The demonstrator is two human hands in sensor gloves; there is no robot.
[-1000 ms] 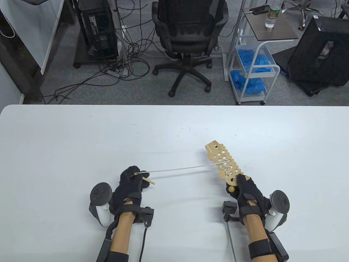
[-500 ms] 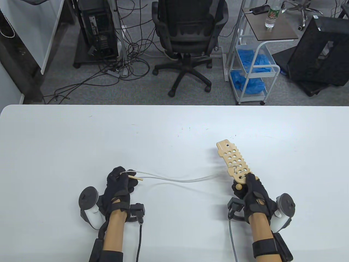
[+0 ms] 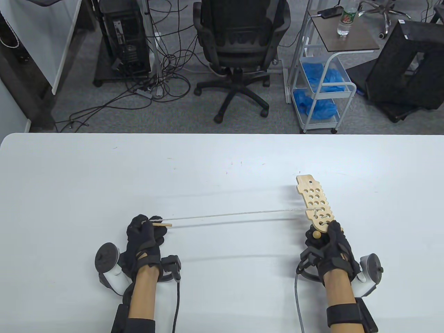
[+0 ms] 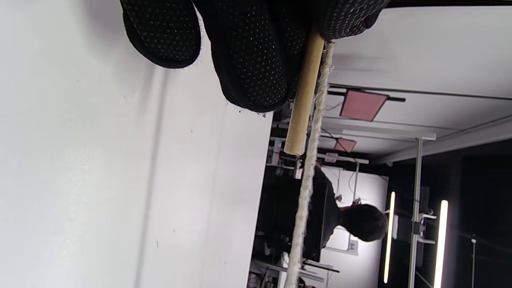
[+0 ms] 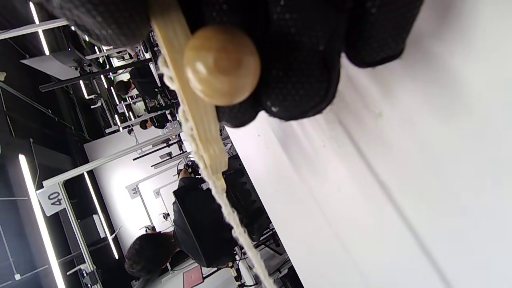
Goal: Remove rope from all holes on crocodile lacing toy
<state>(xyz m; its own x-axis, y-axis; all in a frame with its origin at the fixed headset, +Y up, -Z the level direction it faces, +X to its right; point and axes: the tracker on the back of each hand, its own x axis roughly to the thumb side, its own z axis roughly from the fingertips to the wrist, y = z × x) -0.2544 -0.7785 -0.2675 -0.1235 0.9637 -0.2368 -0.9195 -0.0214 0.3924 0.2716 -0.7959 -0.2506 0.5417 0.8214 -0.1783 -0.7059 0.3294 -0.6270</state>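
with the rope (image 3: 236, 214) drawn taut by the left hand (image 3: 144, 233), fingers clamped on its wooden needle (image 3: 162, 224), and the crocodile board (image 3: 316, 204) gripped by the right hand (image 3: 334, 244), another hole is judged mid-unlacing, with the needle to be fed back next.

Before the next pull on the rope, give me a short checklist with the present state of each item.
1. Left hand grips the rope and its wooden needle: ok.
2. Right hand holds the crocodile board by its near end, beside the round knob: ok.
3. Rope runs taut and straight between the hands, above the table: ok.
4. Rope out of all holes: not ok; it still enters the board partway along.
5. How many holes remain laced: cannot tell; the near holes are too small to read.
6. Room on the left for a longer pull: ok.
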